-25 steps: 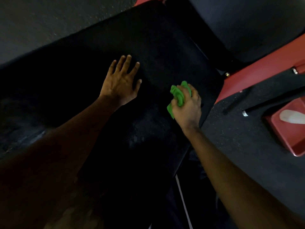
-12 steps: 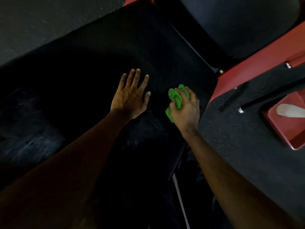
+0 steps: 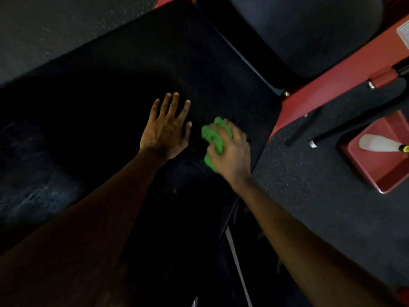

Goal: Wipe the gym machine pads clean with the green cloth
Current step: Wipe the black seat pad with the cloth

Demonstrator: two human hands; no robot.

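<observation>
Two bare forearms are reaching forward from the bottom of the view, over a broad black padded bench point(image 3: 132, 69) of a gym machine. The left hand point(image 3: 164, 134) is lying flat on the pad with its fingers point(image 3: 174, 107) straight and spread apart. Just beside it, the right hand point(image 3: 230, 151) is pressing a crumpled bright green cloth point(image 3: 213, 138) onto the pad near its right edge, fingers point(image 3: 238, 135) curling tightly round the wad.

The wiping step appears to be under way. The next move is probably calling for firm strokes toward the dull, smeared patch point(image 3: 37, 191) at the left.

The cloth is bunching into a lump with no clear long axis, its loose folds poking out toward the left hand. The bench seems to be running diagonally, lower left to upper right.

Farther off, a second dark grey pad point(image 3: 298, 29) is sitting beyond a red metal frame point(image 3: 309, 96), above speckled black flooring point(image 3: 309, 196)
</observation>
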